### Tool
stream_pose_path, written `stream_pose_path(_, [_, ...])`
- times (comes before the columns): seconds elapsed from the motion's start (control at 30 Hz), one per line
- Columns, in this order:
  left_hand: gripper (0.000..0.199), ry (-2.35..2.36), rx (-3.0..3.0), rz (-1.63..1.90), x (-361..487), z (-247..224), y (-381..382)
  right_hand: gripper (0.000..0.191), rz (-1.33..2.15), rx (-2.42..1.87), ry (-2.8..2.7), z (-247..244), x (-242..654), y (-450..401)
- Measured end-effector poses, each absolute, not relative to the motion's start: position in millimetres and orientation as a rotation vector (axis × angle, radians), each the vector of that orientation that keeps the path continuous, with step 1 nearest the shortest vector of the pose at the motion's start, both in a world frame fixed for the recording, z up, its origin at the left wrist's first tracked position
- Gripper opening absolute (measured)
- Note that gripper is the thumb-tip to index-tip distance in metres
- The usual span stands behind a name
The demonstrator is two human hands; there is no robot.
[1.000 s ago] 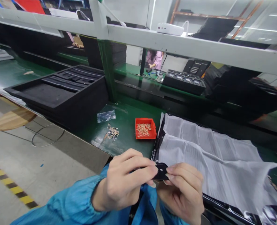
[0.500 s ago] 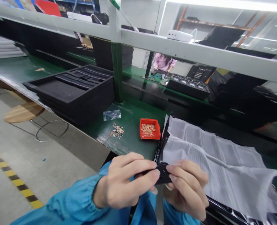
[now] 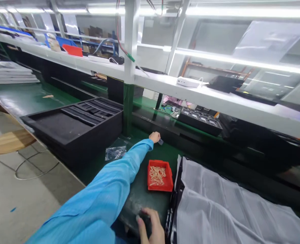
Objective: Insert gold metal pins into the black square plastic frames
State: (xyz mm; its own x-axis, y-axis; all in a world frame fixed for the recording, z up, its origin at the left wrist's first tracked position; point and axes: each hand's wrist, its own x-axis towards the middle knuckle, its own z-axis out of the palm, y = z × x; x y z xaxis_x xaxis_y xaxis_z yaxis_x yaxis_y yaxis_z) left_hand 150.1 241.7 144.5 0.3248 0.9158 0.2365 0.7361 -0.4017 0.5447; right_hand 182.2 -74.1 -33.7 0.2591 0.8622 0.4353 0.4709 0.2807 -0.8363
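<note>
Small grey item (image 3: pixel 160 142) lies on the green bench (image 3: pixel 137 203), at the fingertips of the outstretched left hand (image 3: pixel 154 137); whether the fingers clamp it cannot be told. Right hand (image 3: pixel 152 227), low in view: thumb and forefinger apart, dark patch between; grip unclear. Between hands, slightly right: red tray (image 3: pixel 169 179) of pale slender pieces (image 3: pixel 157 175). Farther right: white sheeting (image 3: pixel 211 200). Left: clear bag (image 3: pixel 115 153), then black foam case (image 3: pixel 94 135).

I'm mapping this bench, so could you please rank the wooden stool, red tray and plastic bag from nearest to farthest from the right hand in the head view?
From the right hand:
1. Red tray, just beyond it.
2. Plastic bag, left, past the blue sleeve.
3. Wooden stool, far left.
</note>
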Motion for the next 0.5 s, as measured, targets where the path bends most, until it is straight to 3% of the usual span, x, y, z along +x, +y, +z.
stream_pose_path(0.1, [0.036,1.537,2.284,0.673,141,130,263,0.036,0.535,-1.426,-1.326,-53,181,-66])
stream_pose_path(0.2, [0.034,1.617,2.311,0.630,76,114,255,0.041,0.620,-1.435,-1.342,-57,186,-61])
stream_pose_path(0.37, [0.006,1.652,2.272,0.502,-55,71,155,0.040,0.739,-1.447,-1.379,-61,192,-56])
stream_pose_path(0.5, [0.012,1.738,2.177,0.534,-87,21,72,0.043,0.726,-1.481,-1.382,-65,190,-53])
